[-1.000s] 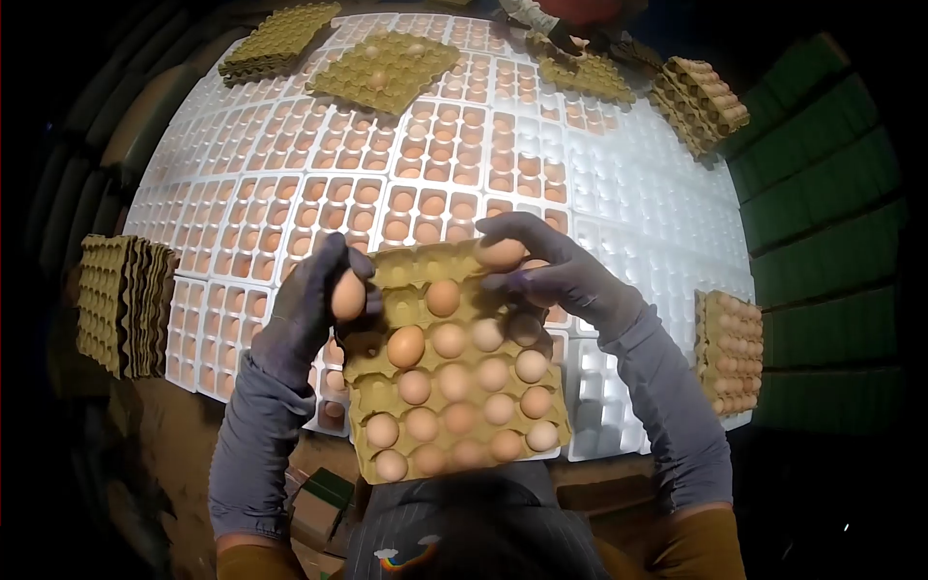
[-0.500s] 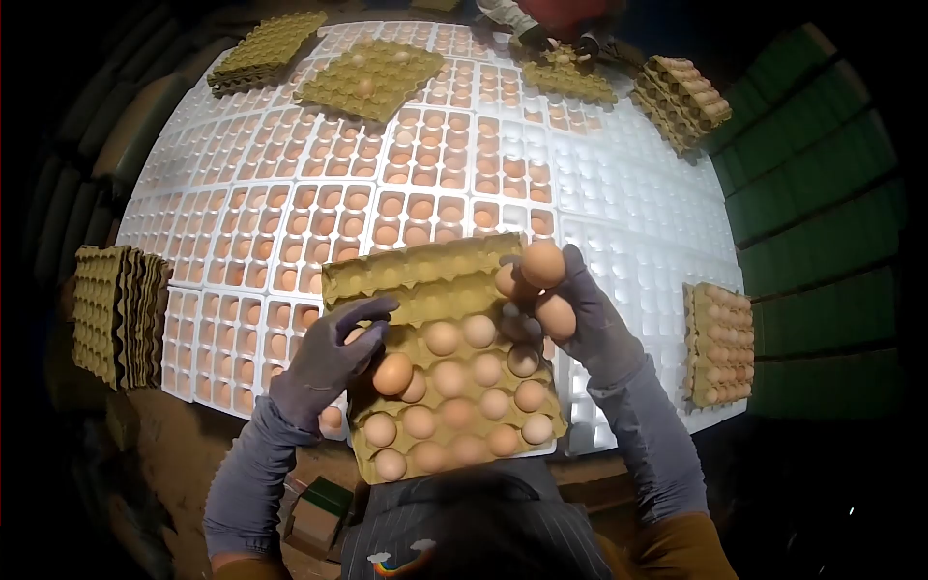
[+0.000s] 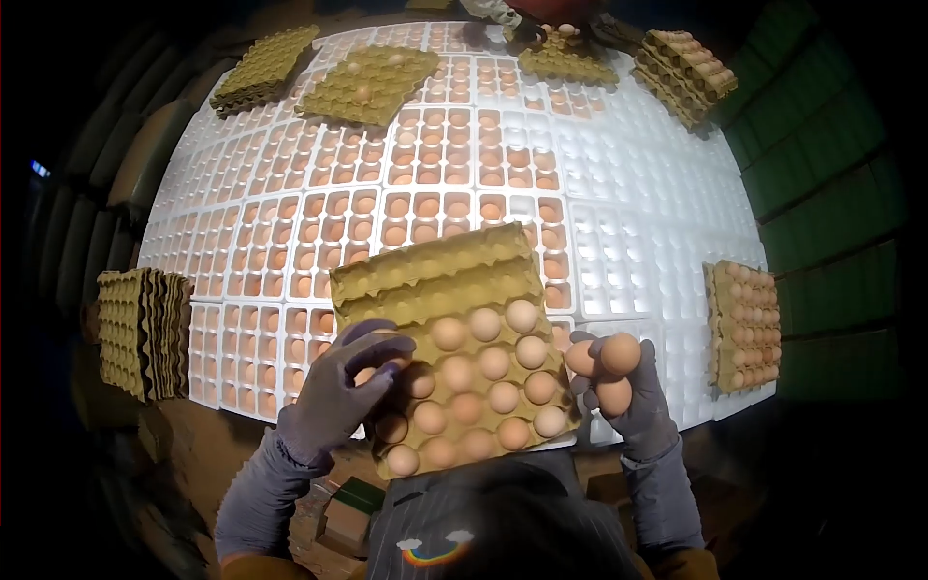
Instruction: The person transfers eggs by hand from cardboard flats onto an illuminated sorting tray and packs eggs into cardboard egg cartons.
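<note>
A yellowish pulp egg tray (image 3: 435,275) lies tilted in front of my body, its near rows filled with brown eggs and its far rows bare. My left hand (image 3: 338,387), in a grey glove, curls over the tray's left edge around eggs partly hidden by its fingers. Right of the tray, my gloved right hand (image 3: 643,406) holds three eggs (image 3: 620,354) in a cluster between its fingers. Under the tray, white plastic trays (image 3: 609,256) cover the table; many cells on the left and in the middle hold eggs.
Stacked pulp trays stand at the left (image 3: 145,333) and far left (image 3: 266,70). Another pulp tray (image 3: 372,85) holds a few eggs. Egg-filled stacks stand at the right (image 3: 744,327) and far right (image 3: 684,77). A co-worker (image 3: 556,12) is at the far edge.
My right hand has moved right and down, away from the tray, with its eggs. My left hand has closed further over eggs at the tray's left edge. The view has shifted slightly.
</note>
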A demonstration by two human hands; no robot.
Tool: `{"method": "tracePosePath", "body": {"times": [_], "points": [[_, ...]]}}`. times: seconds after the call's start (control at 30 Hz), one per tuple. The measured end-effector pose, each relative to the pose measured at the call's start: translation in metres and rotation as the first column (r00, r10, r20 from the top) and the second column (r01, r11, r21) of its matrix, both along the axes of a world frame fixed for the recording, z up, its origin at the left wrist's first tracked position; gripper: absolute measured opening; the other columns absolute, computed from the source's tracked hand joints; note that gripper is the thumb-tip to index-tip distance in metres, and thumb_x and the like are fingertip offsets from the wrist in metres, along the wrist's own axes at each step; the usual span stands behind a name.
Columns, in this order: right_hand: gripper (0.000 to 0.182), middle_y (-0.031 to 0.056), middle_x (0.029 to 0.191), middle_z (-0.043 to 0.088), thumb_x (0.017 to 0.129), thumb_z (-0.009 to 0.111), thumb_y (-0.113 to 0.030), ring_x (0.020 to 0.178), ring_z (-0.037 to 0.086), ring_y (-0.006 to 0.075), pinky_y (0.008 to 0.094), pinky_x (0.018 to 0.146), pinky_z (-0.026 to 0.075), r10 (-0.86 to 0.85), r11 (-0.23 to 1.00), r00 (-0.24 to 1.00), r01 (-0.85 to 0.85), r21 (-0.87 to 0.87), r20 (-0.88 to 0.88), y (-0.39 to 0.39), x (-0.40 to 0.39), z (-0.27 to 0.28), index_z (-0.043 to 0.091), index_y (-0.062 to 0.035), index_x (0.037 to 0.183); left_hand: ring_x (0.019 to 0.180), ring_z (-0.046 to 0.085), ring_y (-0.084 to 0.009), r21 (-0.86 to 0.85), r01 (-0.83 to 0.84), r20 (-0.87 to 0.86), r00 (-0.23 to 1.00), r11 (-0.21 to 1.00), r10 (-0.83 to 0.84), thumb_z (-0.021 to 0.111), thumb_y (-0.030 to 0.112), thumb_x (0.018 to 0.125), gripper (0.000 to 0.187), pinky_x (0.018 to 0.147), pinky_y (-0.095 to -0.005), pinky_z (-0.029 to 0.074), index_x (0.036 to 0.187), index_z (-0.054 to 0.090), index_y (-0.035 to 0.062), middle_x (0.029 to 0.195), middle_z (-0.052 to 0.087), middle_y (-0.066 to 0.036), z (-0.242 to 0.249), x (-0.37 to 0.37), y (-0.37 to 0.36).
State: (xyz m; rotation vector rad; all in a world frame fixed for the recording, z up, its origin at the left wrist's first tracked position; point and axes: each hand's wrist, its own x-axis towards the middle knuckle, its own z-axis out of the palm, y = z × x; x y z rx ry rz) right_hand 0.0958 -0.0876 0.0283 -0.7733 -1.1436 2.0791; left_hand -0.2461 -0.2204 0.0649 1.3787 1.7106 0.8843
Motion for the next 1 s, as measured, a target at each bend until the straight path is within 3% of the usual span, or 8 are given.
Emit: {"method": "tracePosePath", "body": {"times": [0.13,0.27,0.4,0.57,0.7,0.8,0.9,1.0], "points": [[0.03,0.0146,0.129,0.061,0.106,0.055,-0.023,0.096,0.062,0.0164,0.0272,0.074,0.053,-0.117,0.926,0.985,0.064,-0.372,-0.123,0.002,0.001,0.011,0.051,-0.0034,0.129,0.117,0.056,-0.0343,-0.036,0.093,-0.614,0.783,0.995,-0.095,0.072,0.013,0.081,0.028,0.095,-0.0458,0.052,0.109,0.07,0.0094,0.142,0.047,-0.014,-0.013,0.035,0.046],[0.035,0.0166,0.131,0.061,0.098,0.065,-0.012,0.114,0.063,0.0228,0.0361,0.094,0.054,-0.043,0.993,0.984,0.023,0.118,0.173,0.006,0.018,0.007,0.052,-0.0016,0.129,0.113,0.054,-0.036,-0.128,0.152,-0.883,0.432,0.98,-0.182,0.077,0.025,0.079,0.03,0.09,-0.047,0.053,0.105,0.07,0.0111,0.144,0.042,-0.013,-0.045,0.051,0.066],[0.042,0.0145,0.136,0.059,0.104,0.056,-0.029,0.109,0.062,0.02,0.0331,0.093,0.051,0.018,1.0,0.966,-0.024,0.018,0.257,0.033,0.058,-0.022,0.054,-0.0009,0.135,0.12,0.058,-0.0391,-0.17,0.118,-0.664,0.72,0.978,-0.203,0.085,0.025,0.072,0.042,0.096,-0.0468,0.053,0.11,0.072,0.0105,0.142,0.049,-0.018,0.015,0.035,0.084],[0.064,0.0094,0.119,0.064,0.103,0.042,-0.049,0.099,0.064,0.0162,0.031,0.084,0.052,0.103,0.994,0.919,-0.079,-0.077,0.382,0.079,0.081,-0.024,0.052,0.0031,0.139,0.111,0.065,-0.0369,0.144,0.115,-0.71,0.704,0.983,0.021,0.086,0.021,0.074,0.049,0.091,-0.0433,0.056,0.119,0.069,0.0097,0.141,0.053,-0.018,-0.005,0.055,0.218],[0.057,0.0126,0.121,0.064,0.104,0.051,-0.039,0.097,0.066,0.0198,0.0333,0.079,0.055,0.179,0.963,0.947,-0.113,-0.245,0.265,0.122,0.102,-0.04,0.049,0.0022,0.143,0.122,0.058,-0.0358,-0.431,0.081,-0.711,0.583,0.899,-0.394,0.079,0.032,0.083,0.044,0.102,-0.0424,0.049,0.122,0.068,0.0144,0.143,0.049,-0.018,-0.069,0.085,0.344],[0.06,0.0136,0.122,0.063,0.101,0.057,-0.039,0.096,0.066,0.0193,0.0321,0.076,0.056,0.148,0.983,0.939,-0.104,-0.153,0.311,0.157,0.123,-0.055,0.048,0.0039,0.142,0.118,0.062,-0.034,-0.598,-0.027,-0.707,0.489,0.801,-0.511,0.072,0.023,0.088,0.036,0.101,-0.0423,0.05,0.123,0.069,0.012,0.141,0.051,-0.016,-0.134,0.074,0.385],[0.053,0.0134,0.142,0.047,0.092,0.072,-0.029,0.097,0.066,0.0196,0.0324,0.077,0.057,0.034,0.998,0.91,-0.011,-0.058,0.414,0.202,0.126,-0.073,0.058,0.0041,0.131,0.113,0.065,-0.0313,-0.523,0.05,-0.626,0.655,0.851,-0.423,0.067,0.018,0.09,0.033,0.099,-0.042,0.051,0.123,0.07,0.0126,0.133,0.06,-0.014,-0.121,0.078,0.405],[0.047,0.0142,0.139,0.048,0.081,0.084,-0.022,0.101,0.066,0.0261,0.0354,0.083,0.056,-0.221,0.865,0.85,-0.055,0.498,0.478,0.264,0.087,-0.101,0.066,-0.0088,0.122,0.106,0.067,-0.0308,-0.012,0.071,-0.493,0.867,0.997,-0.067,0.066,0.028,0.089,0.036,0.092,-0.0395,0.053,0.12,0.07,0.0121,0.113,0.069,-0.015,-0.13,0.081,0.431]]}}
